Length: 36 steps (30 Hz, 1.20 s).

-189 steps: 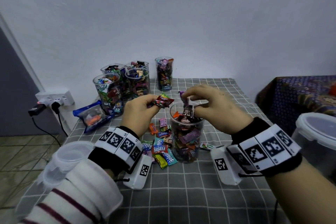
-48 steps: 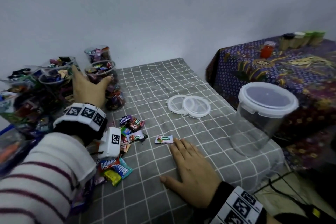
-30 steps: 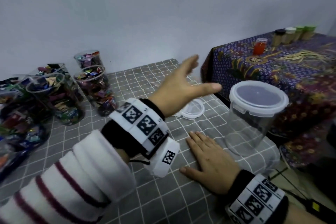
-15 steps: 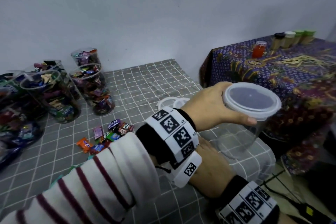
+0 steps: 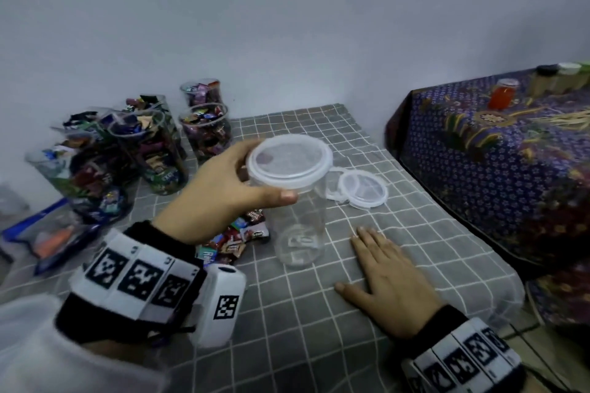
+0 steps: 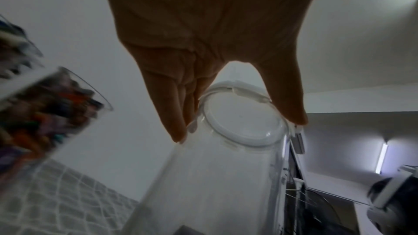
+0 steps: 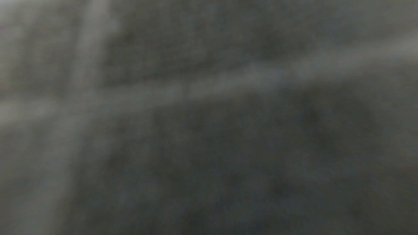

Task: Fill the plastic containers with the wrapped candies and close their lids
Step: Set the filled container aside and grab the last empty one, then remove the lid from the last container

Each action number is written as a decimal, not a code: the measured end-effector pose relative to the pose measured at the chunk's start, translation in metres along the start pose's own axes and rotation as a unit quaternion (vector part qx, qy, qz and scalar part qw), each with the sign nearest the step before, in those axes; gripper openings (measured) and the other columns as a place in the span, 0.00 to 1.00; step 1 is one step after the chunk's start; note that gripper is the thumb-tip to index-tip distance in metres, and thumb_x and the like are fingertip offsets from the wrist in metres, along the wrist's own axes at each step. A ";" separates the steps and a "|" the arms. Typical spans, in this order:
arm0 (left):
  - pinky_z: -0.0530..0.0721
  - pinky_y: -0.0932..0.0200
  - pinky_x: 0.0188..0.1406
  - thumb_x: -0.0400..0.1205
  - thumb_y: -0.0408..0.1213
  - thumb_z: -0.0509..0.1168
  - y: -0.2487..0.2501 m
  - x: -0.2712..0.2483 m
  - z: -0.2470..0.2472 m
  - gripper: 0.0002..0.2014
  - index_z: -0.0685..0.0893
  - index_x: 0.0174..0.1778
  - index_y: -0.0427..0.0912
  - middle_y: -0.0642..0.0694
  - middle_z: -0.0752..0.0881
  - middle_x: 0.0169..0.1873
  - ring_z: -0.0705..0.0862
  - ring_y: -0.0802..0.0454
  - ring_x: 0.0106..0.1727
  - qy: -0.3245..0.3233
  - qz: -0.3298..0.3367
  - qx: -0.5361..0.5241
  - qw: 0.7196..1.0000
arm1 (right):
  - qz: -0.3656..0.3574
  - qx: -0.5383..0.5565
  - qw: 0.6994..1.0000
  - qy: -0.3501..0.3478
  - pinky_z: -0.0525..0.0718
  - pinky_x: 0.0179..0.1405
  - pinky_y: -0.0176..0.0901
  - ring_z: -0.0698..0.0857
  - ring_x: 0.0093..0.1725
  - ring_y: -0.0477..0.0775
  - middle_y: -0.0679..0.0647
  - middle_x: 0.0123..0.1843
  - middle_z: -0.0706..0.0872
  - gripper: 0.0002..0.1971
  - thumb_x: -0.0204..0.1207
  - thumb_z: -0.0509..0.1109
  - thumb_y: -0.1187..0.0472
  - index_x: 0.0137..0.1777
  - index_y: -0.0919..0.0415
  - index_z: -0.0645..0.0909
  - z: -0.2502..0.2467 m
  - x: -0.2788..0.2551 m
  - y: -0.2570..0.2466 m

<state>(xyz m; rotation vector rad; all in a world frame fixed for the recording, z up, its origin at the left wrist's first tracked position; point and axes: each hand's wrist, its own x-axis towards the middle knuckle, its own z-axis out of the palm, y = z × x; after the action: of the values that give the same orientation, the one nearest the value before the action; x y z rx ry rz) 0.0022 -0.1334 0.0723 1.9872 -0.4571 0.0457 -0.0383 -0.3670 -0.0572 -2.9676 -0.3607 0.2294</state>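
Observation:
My left hand (image 5: pixel 242 185) grips an empty clear plastic container (image 5: pixel 300 220) just below its white lid (image 5: pixel 289 158), thumb in front and fingers behind; its base is at the grey checked cloth. In the left wrist view the fingers (image 6: pixel 178 119) and thumb clasp the container (image 6: pixel 226 176) under its lidded rim. My right hand (image 5: pixel 388 277) lies flat and open on the cloth, right of the container. Loose wrapped candies (image 5: pixel 238 241) lie partly hidden behind my left hand. The right wrist view shows only blurred cloth.
Several candy-filled clear containers (image 5: pixel 204 131) without lids stand at the back left by the wall. Loose lids (image 5: pixel 362 188) lie behind the held container. A blue bag (image 5: pixel 54 239) lies at the left edge. A patterned table (image 5: pixel 498 150) with small jars stands to the right.
My left hand has carried the empty lidded container from the table's right edge to the middle, beside the candies. The right hand has stayed flat on the cloth.

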 end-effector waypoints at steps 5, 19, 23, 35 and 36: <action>0.76 0.81 0.48 0.50 0.57 0.77 -0.017 -0.024 -0.016 0.39 0.79 0.60 0.58 0.68 0.86 0.52 0.83 0.72 0.55 0.020 -0.023 -0.002 1.000 | 0.014 -0.003 1.000 -0.011 0.31 0.74 0.36 0.39 0.83 0.46 0.50 0.85 0.39 0.71 0.38 0.08 0.21 0.84 0.55 0.40 -0.003 -0.001 -0.003; 0.74 0.78 0.58 0.54 0.53 0.78 -0.049 -0.036 -0.017 0.41 0.70 0.64 0.59 0.73 0.82 0.55 0.78 0.74 0.61 0.005 -0.051 -0.074 0.996 | -0.005 0.049 0.996 -0.075 0.46 0.77 0.34 0.50 0.83 0.46 0.49 0.85 0.49 0.65 0.49 0.33 0.12 0.83 0.52 0.48 -0.037 -0.011 -0.015; 0.71 0.57 0.74 0.56 0.55 0.81 -0.062 -0.032 -0.009 0.53 0.64 0.76 0.53 0.62 0.78 0.68 0.75 0.65 0.69 -0.024 -0.061 -0.043 0.997 | -0.041 0.152 0.984 0.087 0.65 0.62 0.32 0.73 0.69 0.42 0.46 0.75 0.74 0.33 0.74 0.58 0.33 0.77 0.49 0.68 -0.080 -0.009 -0.025; 0.77 0.69 0.61 0.67 0.27 0.79 -0.070 -0.037 -0.003 0.39 0.70 0.74 0.39 0.50 0.82 0.66 0.79 0.59 0.68 -0.020 -0.049 -0.110 0.992 | -0.339 -0.008 0.905 0.258 0.63 0.71 0.43 0.80 0.68 0.65 0.64 0.67 0.82 0.24 0.74 0.59 0.56 0.67 0.68 0.79 -0.095 0.038 -0.091; 0.76 0.70 0.61 0.67 0.26 0.78 -0.070 -0.038 -0.003 0.38 0.71 0.73 0.39 0.50 0.82 0.65 0.80 0.60 0.67 -0.019 -0.049 -0.109 0.993 | -0.347 -0.011 0.899 0.267 0.63 0.71 0.43 0.79 0.69 0.64 0.63 0.67 0.82 0.24 0.76 0.58 0.56 0.67 0.68 0.79 -0.093 0.038 -0.090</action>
<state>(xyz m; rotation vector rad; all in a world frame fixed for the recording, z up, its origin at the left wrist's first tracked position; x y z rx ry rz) -0.0085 -0.0927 0.0045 1.7943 -0.3724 -0.0996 -0.0063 -0.2824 0.0432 -2.5455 -1.2685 -0.6489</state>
